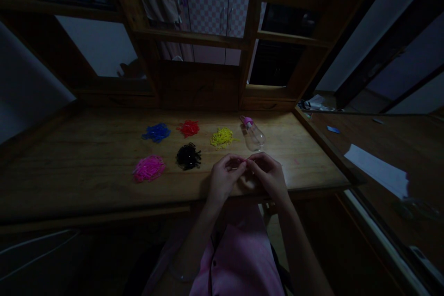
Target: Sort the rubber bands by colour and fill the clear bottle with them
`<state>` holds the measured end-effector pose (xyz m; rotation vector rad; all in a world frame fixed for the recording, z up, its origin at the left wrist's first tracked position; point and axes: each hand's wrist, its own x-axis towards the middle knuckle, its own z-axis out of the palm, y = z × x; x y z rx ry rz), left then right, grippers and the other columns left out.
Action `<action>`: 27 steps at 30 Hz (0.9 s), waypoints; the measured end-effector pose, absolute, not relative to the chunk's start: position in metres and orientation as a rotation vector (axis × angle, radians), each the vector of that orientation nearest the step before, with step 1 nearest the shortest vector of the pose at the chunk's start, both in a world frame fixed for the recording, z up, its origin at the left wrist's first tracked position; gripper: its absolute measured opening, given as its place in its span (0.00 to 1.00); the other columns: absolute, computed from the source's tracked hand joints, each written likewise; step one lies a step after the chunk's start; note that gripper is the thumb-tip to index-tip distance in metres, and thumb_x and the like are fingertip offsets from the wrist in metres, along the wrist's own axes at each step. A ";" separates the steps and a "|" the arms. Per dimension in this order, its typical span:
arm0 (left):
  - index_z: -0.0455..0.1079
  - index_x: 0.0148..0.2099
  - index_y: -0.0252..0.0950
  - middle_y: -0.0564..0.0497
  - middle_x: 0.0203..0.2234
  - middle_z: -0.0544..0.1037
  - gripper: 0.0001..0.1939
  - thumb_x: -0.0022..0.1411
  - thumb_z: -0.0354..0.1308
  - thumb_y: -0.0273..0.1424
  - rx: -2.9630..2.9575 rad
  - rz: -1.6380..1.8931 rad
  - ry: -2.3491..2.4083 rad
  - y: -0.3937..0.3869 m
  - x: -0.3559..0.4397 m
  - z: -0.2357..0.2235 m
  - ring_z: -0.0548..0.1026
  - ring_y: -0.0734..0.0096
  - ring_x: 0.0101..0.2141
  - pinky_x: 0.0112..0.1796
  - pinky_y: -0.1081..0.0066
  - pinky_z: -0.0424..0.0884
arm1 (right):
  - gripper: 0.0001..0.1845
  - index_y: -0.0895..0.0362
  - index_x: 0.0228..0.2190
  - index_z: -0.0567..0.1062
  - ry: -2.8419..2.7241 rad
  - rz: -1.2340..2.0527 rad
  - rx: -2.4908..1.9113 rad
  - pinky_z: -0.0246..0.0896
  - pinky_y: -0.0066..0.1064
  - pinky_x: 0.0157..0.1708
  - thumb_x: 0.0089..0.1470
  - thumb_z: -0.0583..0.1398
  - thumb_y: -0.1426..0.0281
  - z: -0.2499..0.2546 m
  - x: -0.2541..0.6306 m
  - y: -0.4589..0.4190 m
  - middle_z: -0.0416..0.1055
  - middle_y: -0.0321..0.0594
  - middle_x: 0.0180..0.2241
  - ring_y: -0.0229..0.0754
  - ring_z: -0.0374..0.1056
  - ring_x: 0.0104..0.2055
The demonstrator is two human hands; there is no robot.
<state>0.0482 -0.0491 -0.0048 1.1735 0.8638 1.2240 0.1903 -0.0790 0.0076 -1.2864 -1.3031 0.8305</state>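
My left hand [224, 176] and my right hand [268, 173] meet fingertip to fingertip over the front edge of the wooden desk [86, 162]. Both pinch something tiny and pinkish between them [245, 162]; I cannot make out what it is. Beyond my hands lie small heaps of thin bands: a yellow heap [222, 138], a black heap [188, 156], a red heap [188, 128], a blue heap [156, 132] and a pink heap [149, 168]. A clear little bottle with a pink cap [252, 134] lies on its side just behind my right hand.
A wooden hutch with shelves [197, 39] rises at the back of the desk. To the right, a second surface holds a white sheet of paper [378, 170] and a small blue item [333, 129]. The room is dim.
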 end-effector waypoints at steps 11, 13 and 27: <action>0.75 0.36 0.34 0.48 0.32 0.80 0.11 0.54 0.66 0.36 1.146 1.221 0.828 -0.048 0.048 -0.007 0.79 0.68 0.34 0.40 0.69 0.75 | 0.11 0.55 0.32 0.75 -1.293 0.837 -1.270 0.66 0.29 0.31 0.54 0.64 0.60 0.010 0.189 -0.079 0.74 0.37 0.29 0.39 0.71 0.30; 0.75 0.38 0.33 0.47 0.33 0.80 0.12 0.54 0.66 0.36 1.132 1.217 0.821 -0.048 0.048 -0.008 0.79 0.68 0.33 0.39 0.69 0.75 | 0.11 0.55 0.32 0.75 -1.283 0.846 -1.260 0.66 0.29 0.30 0.54 0.64 0.60 0.011 0.189 -0.079 0.74 0.37 0.30 0.39 0.71 0.29; 0.75 0.38 0.33 0.48 0.32 0.80 0.13 0.55 0.65 0.38 1.110 1.197 0.843 -0.050 0.048 -0.005 0.80 0.68 0.30 0.34 0.71 0.76 | 0.13 0.55 0.31 0.75 -1.270 0.818 -1.282 0.65 0.28 0.29 0.52 0.64 0.58 0.010 0.188 -0.077 0.74 0.37 0.28 0.39 0.70 0.28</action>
